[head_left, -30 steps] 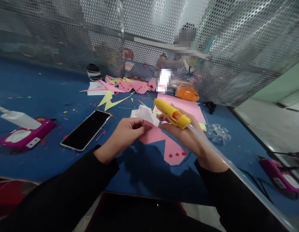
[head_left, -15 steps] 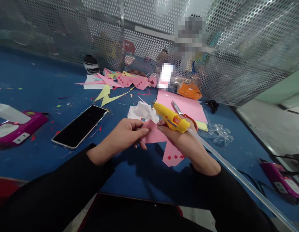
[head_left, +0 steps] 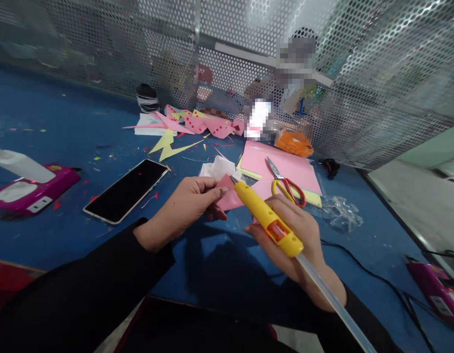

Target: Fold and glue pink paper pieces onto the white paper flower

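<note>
My left hand (head_left: 192, 208) pinches a piece of pink paper (head_left: 228, 193) between thumb and fingers, above the table. Closed round a yellow hot glue gun (head_left: 261, 211) is my right hand (head_left: 296, 230). The gun's metal nozzle points at the paper's upper right edge; whether it touches cannot be made out. A long clear glue stick (head_left: 331, 296) runs out of the gun's back end. Just behind the paper lies a crumpled white tissue (head_left: 219, 168). Scissors (head_left: 283, 181) with red and yellow handles rest right of it, partly over pink sheets (head_left: 281, 164).
A phone (head_left: 126, 191) lies left of my hands, near a purple power strip (head_left: 39, 189). Yellow paper scraps (head_left: 171, 147) and red-dotted pink pieces (head_left: 212, 125) are behind. A crinkled clear plastic piece (head_left: 342, 214), black cable (head_left: 370, 274) and another purple strip (head_left: 434, 282) are right.
My right hand has turned the glue gun, bringing its nozzle down to the paper. The right hand has moved lower, and the dotted pink part hanging below it is now mostly hidden.
</note>
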The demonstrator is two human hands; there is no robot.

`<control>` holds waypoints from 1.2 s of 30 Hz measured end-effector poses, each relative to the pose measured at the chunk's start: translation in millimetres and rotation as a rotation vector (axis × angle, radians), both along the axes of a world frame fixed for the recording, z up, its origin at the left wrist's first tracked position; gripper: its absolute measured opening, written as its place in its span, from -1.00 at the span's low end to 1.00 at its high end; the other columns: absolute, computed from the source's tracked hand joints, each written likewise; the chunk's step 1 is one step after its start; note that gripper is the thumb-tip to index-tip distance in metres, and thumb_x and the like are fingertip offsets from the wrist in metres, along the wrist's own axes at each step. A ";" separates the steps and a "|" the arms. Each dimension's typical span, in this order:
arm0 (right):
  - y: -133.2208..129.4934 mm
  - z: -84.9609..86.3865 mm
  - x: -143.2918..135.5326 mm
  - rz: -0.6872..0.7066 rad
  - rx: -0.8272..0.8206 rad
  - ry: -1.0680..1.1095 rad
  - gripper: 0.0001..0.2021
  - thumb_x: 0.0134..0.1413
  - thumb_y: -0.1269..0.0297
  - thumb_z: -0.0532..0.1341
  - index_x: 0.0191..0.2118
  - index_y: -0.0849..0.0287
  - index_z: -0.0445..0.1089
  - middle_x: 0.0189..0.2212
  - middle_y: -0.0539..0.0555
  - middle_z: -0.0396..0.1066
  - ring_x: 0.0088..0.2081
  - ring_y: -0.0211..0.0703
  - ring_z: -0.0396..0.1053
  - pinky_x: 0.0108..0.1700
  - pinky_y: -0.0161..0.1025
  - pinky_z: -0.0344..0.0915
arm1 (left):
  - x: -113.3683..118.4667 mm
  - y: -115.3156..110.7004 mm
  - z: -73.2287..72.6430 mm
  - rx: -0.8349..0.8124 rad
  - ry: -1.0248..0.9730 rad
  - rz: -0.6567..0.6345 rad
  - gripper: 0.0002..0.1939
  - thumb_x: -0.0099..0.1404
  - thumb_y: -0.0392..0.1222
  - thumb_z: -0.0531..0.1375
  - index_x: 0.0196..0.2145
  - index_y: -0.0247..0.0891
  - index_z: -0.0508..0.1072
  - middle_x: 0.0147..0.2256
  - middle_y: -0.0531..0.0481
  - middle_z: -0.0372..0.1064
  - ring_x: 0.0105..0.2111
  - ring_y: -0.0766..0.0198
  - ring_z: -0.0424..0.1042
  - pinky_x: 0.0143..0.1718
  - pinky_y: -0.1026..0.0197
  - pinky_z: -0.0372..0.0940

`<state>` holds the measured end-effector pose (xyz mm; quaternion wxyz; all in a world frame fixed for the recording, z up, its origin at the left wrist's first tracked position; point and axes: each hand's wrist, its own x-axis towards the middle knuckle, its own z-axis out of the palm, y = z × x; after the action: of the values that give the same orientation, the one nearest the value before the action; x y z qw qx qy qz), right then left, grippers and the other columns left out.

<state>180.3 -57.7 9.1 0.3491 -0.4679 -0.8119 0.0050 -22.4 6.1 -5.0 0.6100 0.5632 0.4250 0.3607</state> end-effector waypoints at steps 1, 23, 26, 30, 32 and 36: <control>-0.2 -3.6 -0.8 -0.010 0.006 -0.015 -0.72 0.16 0.03 0.29 -0.33 0.12 0.30 -0.45 0.00 0.34 -0.46 -0.22 0.32 -0.41 -0.25 0.25 | -0.2 0.1 -0.6 -0.002 0.000 0.000 -0.66 0.19 0.07 0.26 -0.30 -0.30 0.51 -0.54 0.01 0.49 -0.63 0.37 0.42 -0.56 0.34 0.22; 1.1 -10.5 -9.0 -0.081 0.092 -0.130 -0.78 0.19 0.17 0.19 -0.43 0.14 0.29 -0.56 -0.03 0.29 -0.53 -0.27 0.23 -0.49 -0.28 0.16 | -0.1 -1.1 -1.5 0.009 -0.005 -0.025 -0.70 0.33 0.03 0.19 -0.32 -0.26 0.53 -0.50 0.03 0.49 -0.59 0.37 0.44 -0.55 0.33 0.26; 1.1 -9.8 -8.7 -0.097 0.081 -0.138 -0.77 0.19 0.16 0.19 -0.44 0.13 0.28 -0.56 -0.03 0.28 -0.55 -0.28 0.22 -0.50 -0.30 0.14 | 0.1 -0.8 -0.2 0.013 0.005 -0.016 -0.68 0.31 0.07 0.20 -0.33 -0.26 0.54 -0.50 0.03 0.48 -0.60 0.37 0.43 -0.54 0.32 0.27; 1.2 -10.4 -8.3 -0.117 0.078 -0.158 -0.73 0.20 0.12 0.19 -0.46 0.13 0.27 -0.57 -0.04 0.26 -0.55 -0.28 0.22 -0.50 -0.29 0.14 | 0.7 -0.3 0.1 0.014 -0.005 -0.016 -0.68 0.29 0.08 0.23 -0.32 -0.26 0.54 -0.51 0.04 0.47 -0.59 0.37 0.42 -0.55 0.33 0.26; 1.6 -11.5 -8.3 -0.126 0.078 -0.166 -0.72 0.20 0.11 0.18 -0.47 0.13 0.27 -0.57 -0.03 0.26 -0.55 -0.26 0.23 -0.50 -0.28 0.14 | 0.9 -0.1 -0.2 0.018 -0.012 -0.022 -0.66 0.27 0.10 0.24 -0.33 -0.26 0.54 -0.51 0.04 0.46 -0.59 0.38 0.42 -0.54 0.34 0.26; 2.1 -13.4 -8.3 -0.142 0.082 -0.168 -0.70 0.21 0.10 0.17 -0.48 0.14 0.27 -0.57 -0.02 0.27 -0.55 -0.25 0.24 -0.49 -0.26 0.15 | 0.8 -0.2 -0.6 0.029 -0.006 -0.019 -0.60 0.24 0.17 0.26 -0.35 -0.28 0.54 -0.51 0.03 0.46 -0.58 0.36 0.42 -0.54 0.33 0.27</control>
<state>172.0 -55.6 -4.3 0.2983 -0.5084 -0.8025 -0.0924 -21.6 5.9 -5.5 0.6064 0.5748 0.4125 0.3629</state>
